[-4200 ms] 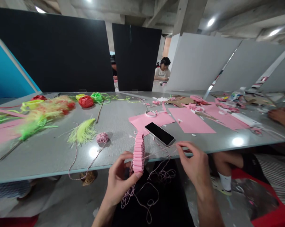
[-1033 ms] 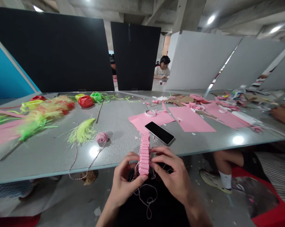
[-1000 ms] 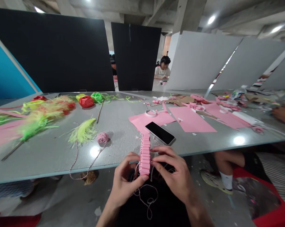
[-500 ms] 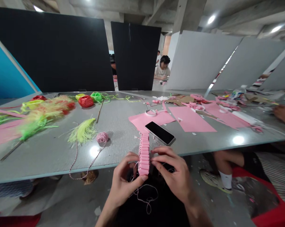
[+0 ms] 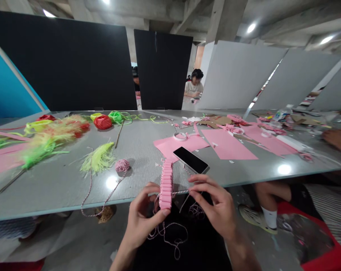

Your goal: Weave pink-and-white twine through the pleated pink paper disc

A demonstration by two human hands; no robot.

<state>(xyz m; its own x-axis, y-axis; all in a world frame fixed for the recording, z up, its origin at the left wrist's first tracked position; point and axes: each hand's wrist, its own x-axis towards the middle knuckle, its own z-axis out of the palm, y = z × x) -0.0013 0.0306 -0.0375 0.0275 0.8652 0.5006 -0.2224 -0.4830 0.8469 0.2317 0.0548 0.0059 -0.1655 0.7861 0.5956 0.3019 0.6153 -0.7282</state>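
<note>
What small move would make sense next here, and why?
Probably the right hand should draw its pinched cord gently outward, since the cord runs from the pleated pink strip's side to those fingers, while the left hand grips the strip's near end.

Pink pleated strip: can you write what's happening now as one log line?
left hand: holds pleated paper strip | right hand: pinches striped twine beside strip | smartphone: on table
</note>
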